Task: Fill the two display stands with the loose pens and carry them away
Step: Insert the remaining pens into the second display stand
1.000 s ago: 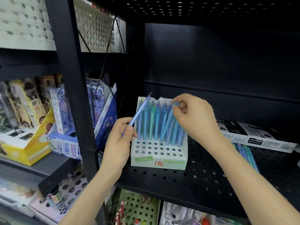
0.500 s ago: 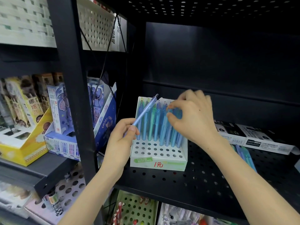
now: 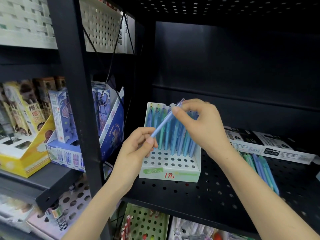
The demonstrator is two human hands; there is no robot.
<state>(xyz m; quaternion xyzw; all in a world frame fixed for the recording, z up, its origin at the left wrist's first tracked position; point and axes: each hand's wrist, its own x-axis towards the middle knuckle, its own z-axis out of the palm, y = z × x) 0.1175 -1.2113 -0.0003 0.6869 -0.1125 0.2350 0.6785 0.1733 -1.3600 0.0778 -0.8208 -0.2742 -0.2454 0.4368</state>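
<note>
A white display stand (image 3: 170, 174) with rows of holes sits on the black perforated shelf (image 3: 199, 193). Several blue and teal pens (image 3: 174, 135) stand upright in its back rows; the front rows are bare. I hold one light blue pen (image 3: 164, 121) tilted in front of the stand. My left hand (image 3: 136, 149) pinches its lower end and my right hand (image 3: 202, 123) pinches its upper end. A pile of loose blue and green pens (image 3: 261, 168) lies on the shelf to the right, partly hidden by my right forearm.
Flat black-and-white boxes (image 3: 270, 144) lie at the back right of the shelf. A black upright post (image 3: 78, 101) stands left of the stand. Blue and yellow product boxes (image 3: 65, 135) fill the left shelf. More stands and goods show on the shelf below.
My right hand left the pens standing in the rack and took hold of the top of the pen in my left hand. The left hand shifted right, toward the stand.
</note>
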